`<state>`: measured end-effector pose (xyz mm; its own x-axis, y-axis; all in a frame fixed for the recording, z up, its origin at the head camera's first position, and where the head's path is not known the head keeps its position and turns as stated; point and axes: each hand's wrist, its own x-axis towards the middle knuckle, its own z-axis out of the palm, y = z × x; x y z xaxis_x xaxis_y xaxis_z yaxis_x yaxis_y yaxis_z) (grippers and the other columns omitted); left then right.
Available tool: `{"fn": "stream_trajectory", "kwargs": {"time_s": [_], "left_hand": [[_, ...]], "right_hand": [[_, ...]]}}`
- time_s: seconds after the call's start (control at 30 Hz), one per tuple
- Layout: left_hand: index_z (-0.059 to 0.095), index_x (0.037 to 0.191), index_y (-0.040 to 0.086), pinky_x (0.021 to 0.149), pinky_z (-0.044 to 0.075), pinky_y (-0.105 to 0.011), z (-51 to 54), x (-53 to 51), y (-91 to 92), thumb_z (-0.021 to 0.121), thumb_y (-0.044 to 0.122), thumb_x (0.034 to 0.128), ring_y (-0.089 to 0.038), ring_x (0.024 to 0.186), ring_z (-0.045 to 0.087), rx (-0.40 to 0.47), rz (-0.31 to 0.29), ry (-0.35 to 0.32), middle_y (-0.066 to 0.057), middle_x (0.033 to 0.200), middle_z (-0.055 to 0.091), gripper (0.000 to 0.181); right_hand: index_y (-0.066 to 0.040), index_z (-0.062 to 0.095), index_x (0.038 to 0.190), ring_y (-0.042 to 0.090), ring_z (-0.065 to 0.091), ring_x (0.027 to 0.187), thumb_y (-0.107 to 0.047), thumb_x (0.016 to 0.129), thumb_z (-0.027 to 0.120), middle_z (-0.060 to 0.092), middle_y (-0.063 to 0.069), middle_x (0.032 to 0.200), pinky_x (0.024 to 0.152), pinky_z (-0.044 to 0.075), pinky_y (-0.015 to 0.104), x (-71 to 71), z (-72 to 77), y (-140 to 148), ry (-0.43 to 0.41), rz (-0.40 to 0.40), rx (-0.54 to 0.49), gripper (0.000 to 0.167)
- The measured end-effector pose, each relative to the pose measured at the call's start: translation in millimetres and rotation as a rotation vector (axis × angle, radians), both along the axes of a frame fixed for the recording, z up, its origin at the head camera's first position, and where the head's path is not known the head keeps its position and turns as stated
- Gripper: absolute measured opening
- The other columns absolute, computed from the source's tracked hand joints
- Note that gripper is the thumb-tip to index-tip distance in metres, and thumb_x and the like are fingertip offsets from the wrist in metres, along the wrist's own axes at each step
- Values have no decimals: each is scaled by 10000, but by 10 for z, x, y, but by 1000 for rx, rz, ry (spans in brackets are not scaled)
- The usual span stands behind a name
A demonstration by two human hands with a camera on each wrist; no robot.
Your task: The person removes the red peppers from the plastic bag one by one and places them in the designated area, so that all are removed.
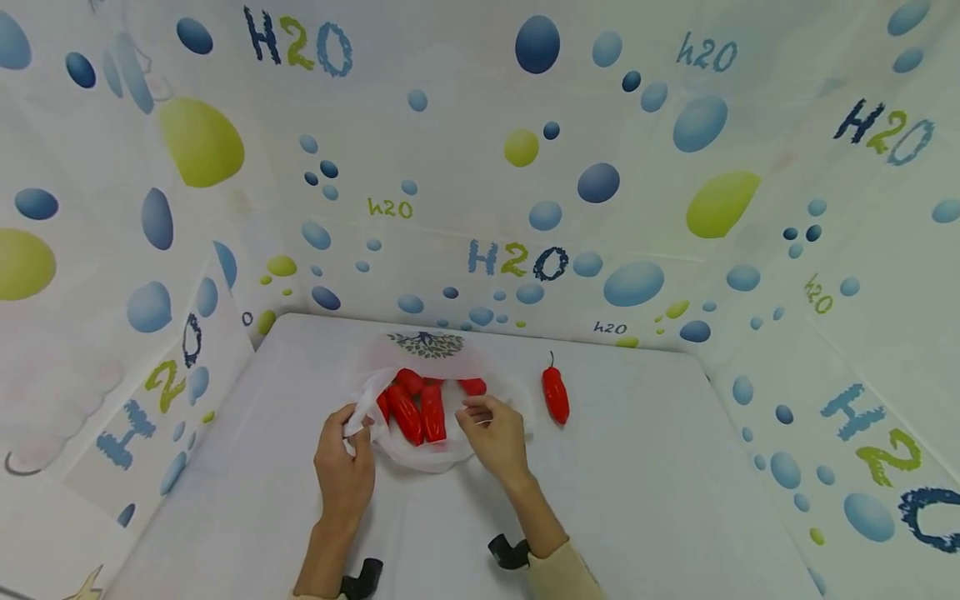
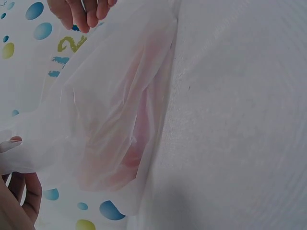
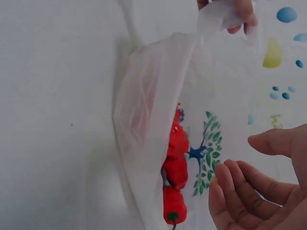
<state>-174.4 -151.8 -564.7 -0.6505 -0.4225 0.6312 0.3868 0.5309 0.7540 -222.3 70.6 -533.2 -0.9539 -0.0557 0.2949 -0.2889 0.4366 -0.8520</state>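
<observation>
A thin white plastic bag [image 1: 427,457] with a tree print lies on the table, its mouth spread. Several red peppers [image 1: 406,414] show inside it. My left hand [image 1: 345,462] pinches the bag's left edge; in the left wrist view the bag's film [image 2: 29,148] is bunched between thumb and fingers. Over the bag's right side is my right hand [image 1: 495,437], fingers loosely bent, thumb apart, holding nothing. The right wrist view shows that hand [image 3: 264,179] beside the peppers [image 3: 177,158] at the bag's opening. A single red chili pepper [image 1: 556,395] lies right of the bag.
The white table [image 1: 637,475] is enclosed by a white curtain [image 1: 465,150] printed with blue and green drops and H2O lettering. Black wrist mounts [image 1: 508,552] sit on both forearms.
</observation>
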Motion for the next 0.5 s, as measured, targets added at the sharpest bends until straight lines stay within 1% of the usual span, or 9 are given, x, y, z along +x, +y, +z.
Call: {"fn": "stream_trajectory", "kwargs": {"time_s": [0.13, 0.23, 0.5], "left_hand": [[619, 1266, -59, 984, 409, -75, 1, 2, 4, 611, -67, 980, -234, 953, 608, -2, -1, 0, -158, 1113, 692, 286], [619, 1264, -59, 997, 406, -79, -2, 5, 6, 613, -70, 978, -242, 964, 611, -5, 1, 1, -155, 1117, 691, 286], [617, 1272, -52, 956, 414, -76, -9, 5, 1, 606, -62, 982, -208, 937, 578, -4, -3, -8, -148, 1103, 688, 291]], "right_hand": [[-31, 770, 1108, 140, 671, 846, -155, 941, 765, 736, -7, 926, 784, 578, 263, -45, -111, -74, -26, 14, -2, 208], [-20, 764, 1102, 131, 670, 841, -141, 936, 765, 732, -10, 920, 785, 574, 261, -61, -180, -119, -37, 25, 0, 205], [-8, 756, 1101, 146, 689, 840, -118, 908, 778, 747, 12, 920, 770, 580, 266, -63, -260, -207, -58, 37, 16, 223]]}}
